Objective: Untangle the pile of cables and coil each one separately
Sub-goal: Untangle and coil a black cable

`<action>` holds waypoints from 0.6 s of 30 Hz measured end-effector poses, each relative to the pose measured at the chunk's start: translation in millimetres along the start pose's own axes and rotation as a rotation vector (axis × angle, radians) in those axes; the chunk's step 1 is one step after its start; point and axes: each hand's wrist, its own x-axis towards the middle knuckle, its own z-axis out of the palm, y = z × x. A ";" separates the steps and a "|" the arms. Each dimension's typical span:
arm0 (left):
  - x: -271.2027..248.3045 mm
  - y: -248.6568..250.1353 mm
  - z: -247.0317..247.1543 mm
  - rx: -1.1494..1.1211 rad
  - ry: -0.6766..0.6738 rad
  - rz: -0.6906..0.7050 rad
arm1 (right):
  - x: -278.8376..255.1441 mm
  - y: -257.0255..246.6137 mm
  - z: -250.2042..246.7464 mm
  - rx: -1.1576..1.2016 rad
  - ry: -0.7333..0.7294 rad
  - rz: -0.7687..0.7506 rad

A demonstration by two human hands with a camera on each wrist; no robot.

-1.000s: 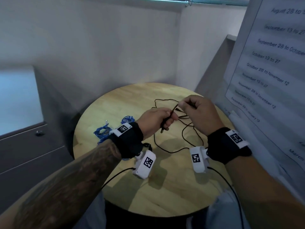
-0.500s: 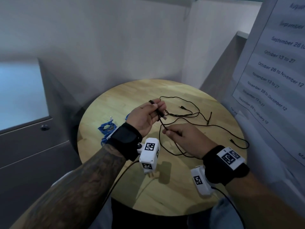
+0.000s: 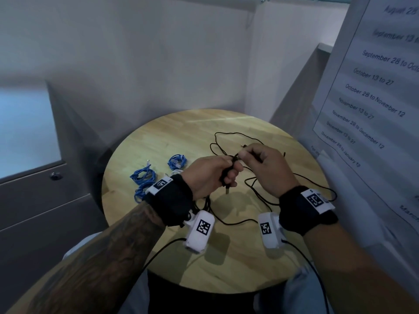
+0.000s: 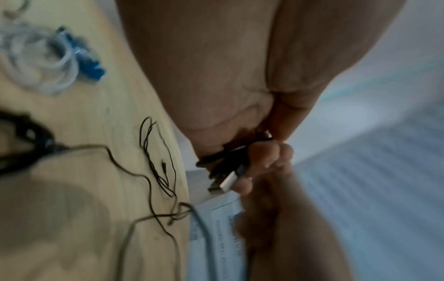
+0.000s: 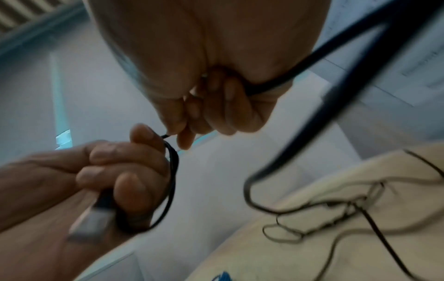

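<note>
Above the round wooden table (image 3: 204, 268), my left hand (image 3: 227, 172) grips a small bundle of folded loops of the black USB cable (image 3: 260, 197). Its silver plug (image 3: 227, 191) hangs below the fist. My right hand (image 3: 246, 155) is just right of the left hand and pinches the same cable close to it. The right wrist view shows the right fingertips (image 5: 182, 138) on the cable beside the left hand's loop (image 5: 171, 180) and the plug (image 5: 91, 222). The rest of the cable trails loose over the table, mixed with a thinner black cable (image 4: 156, 161).
Three blue coiled cables (image 3: 142, 175) (image 3: 177, 160) (image 3: 141, 191) lie at the table's left. A white coil (image 4: 36, 62) sits by them, mostly hidden behind my left wrist in the head view. A printed schedule sheet (image 3: 374, 98) hangs at the right, a grey cabinet (image 3: 34, 200) stands left.
My right hand rose from low over the table to the left hand, bringing cable with it. The left hand turned over and closed on the loops, so the plug hangs down.
</note>
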 end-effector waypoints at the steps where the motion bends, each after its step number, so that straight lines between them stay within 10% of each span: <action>1: -0.2 2.1 -2.3 -0.069 -0.006 0.005 | -0.7 2.1 2.9 0.019 -0.044 0.011; 7: 5.3 9.1 -19.2 -0.531 0.132 0.160 | -15.8 -0.1 20.1 -0.083 -0.326 0.129; 18: 15.6 -1.1 -41.7 -0.199 0.532 0.388 | -34.6 -25.8 17.3 -0.233 -0.469 0.027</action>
